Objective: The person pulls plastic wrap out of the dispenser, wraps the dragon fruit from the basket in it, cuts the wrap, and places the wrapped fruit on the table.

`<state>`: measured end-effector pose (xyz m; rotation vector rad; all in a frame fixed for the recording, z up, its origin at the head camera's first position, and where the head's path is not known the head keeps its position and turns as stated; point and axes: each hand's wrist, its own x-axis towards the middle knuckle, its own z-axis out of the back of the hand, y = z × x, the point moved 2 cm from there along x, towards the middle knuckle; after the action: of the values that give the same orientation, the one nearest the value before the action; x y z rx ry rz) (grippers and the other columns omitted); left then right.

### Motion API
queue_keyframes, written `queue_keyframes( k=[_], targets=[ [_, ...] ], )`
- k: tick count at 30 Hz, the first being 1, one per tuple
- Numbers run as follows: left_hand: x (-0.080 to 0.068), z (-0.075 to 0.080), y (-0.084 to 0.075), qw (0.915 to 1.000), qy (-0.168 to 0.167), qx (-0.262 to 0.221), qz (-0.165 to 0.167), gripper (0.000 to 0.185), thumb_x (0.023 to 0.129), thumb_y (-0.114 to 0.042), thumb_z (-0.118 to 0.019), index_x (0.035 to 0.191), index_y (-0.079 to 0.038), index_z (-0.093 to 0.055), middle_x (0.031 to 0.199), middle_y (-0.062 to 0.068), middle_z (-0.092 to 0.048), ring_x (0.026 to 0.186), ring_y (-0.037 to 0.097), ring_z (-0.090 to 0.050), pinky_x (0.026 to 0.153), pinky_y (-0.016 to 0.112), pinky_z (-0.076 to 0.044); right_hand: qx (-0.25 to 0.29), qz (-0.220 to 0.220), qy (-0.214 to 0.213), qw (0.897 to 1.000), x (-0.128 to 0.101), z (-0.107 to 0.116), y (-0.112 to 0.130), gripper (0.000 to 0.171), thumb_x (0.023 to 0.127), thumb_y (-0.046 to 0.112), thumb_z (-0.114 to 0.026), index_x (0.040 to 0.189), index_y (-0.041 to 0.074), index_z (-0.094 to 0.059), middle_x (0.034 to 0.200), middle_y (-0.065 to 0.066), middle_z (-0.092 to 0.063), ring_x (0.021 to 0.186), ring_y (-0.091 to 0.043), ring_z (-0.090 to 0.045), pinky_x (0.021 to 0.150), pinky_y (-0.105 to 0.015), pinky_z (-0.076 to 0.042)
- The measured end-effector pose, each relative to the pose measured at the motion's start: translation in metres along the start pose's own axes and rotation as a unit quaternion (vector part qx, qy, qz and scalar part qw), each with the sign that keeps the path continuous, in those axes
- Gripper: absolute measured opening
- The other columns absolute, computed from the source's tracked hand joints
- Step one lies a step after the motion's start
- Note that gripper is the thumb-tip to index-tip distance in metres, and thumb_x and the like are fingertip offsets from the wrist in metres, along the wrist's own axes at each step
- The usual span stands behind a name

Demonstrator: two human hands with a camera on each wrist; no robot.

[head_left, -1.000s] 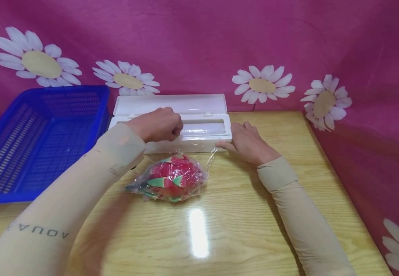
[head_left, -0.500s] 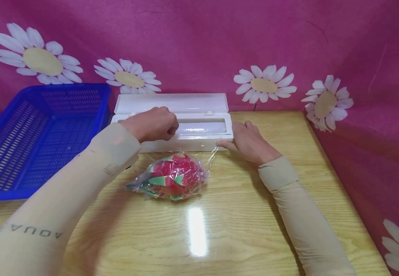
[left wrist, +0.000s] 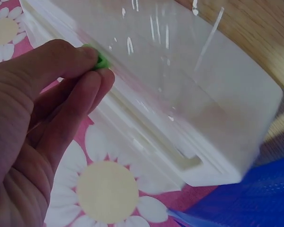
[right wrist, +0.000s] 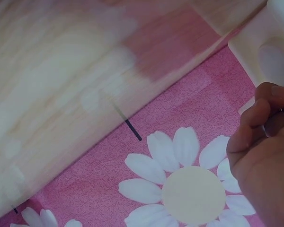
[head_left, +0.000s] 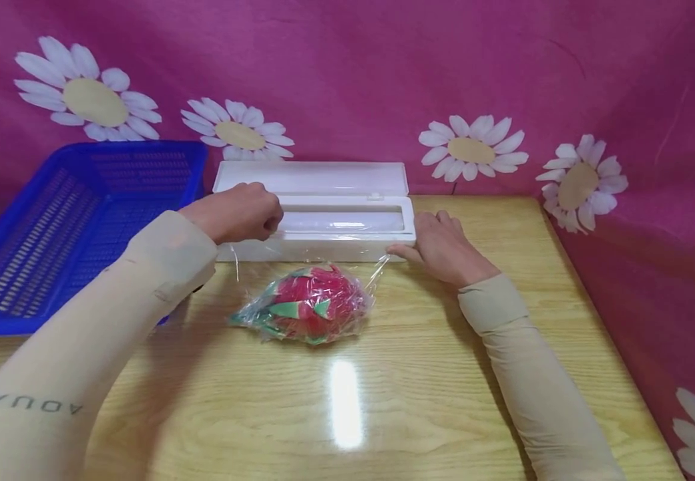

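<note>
A white cling film dispenser [head_left: 323, 250] stands on the table with its lid raised and a roll of film [head_left: 344, 222] inside. At its front edge my left hand [head_left: 236, 210] pinches a small green slide cutter [left wrist: 102, 61] between thumb and fingers, clearest in the left wrist view. My right hand [head_left: 446, 247] grips the dispenser's right end, thumb on the front face and fingers bent at the side. Just in front lies a dragon fruit [head_left: 314, 304] wrapped in clear film, with film stretching from it up to the dispenser.
A blue plastic basket [head_left: 193, 180] stands left of the dispenser, close to my left forearm. Behind the wooden table [head_left: 419, 401] hangs a pink flowered cloth [head_left: 347, 80], which also runs along the right side.
My left hand has slid leftward along the dispenser's front edge with the cutter. My right hand keeps its hold on the right end. The view has shifted slightly.
</note>
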<state>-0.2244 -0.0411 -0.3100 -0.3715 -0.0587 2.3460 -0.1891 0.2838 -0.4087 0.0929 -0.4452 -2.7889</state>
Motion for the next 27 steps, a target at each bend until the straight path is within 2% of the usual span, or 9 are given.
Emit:
queue_keyframes(
  k=[8,14,19,27],
  targets=[
    [-0.005,0.0,0.005,1.0,-0.005,-0.007,-0.003,0.032,0.084,0.008,-0.058,0.063,-0.014,-0.049,0.064,-0.004,-0.035,0.063,0.014,-0.036,0.061,0.028,-0.03,-0.004,-0.002,-0.001,1.0,-0.002,0.0,-0.003,0.063,0.096,0.061,-0.063,0.118,0.003,-0.056,0.098,-0.011,-0.059,0.09,-0.03,-0.044,0.08,-0.038,-0.032],
    [-0.011,0.0,0.01,0.9997,-0.014,-0.015,-0.012,0.037,0.082,0.009,-0.056,0.061,-0.017,-0.04,0.064,-0.005,-0.029,0.063,0.012,-0.03,0.061,0.028,-0.026,-0.007,0.01,-0.003,1.0,-0.001,0.001,-0.002,0.066,0.097,0.061,-0.062,0.121,-0.001,-0.056,0.1,-0.014,-0.061,0.091,-0.031,-0.045,0.082,-0.041,-0.036],
    [-0.015,0.0,0.013,0.9993,-0.025,-0.017,-0.021,0.038,0.081,0.009,-0.055,0.061,-0.018,-0.037,0.064,-0.006,-0.028,0.063,0.012,-0.029,0.061,0.027,-0.025,-0.01,0.01,-0.004,1.0,-0.001,0.001,-0.001,0.062,0.097,0.059,-0.064,0.116,0.0,-0.056,0.095,-0.013,-0.058,0.088,-0.03,-0.045,0.079,-0.039,-0.036],
    [-0.016,-0.001,0.014,0.9994,-0.023,-0.019,-0.015,0.038,0.08,0.01,-0.055,0.061,-0.017,-0.037,0.064,-0.006,-0.029,0.063,0.012,-0.031,0.061,0.027,-0.025,-0.012,0.01,-0.004,1.0,-0.002,0.001,0.0,0.063,0.097,0.06,-0.062,0.114,0.001,-0.055,0.093,-0.011,-0.056,0.087,-0.03,-0.044,0.077,-0.037,-0.034]
  ],
)
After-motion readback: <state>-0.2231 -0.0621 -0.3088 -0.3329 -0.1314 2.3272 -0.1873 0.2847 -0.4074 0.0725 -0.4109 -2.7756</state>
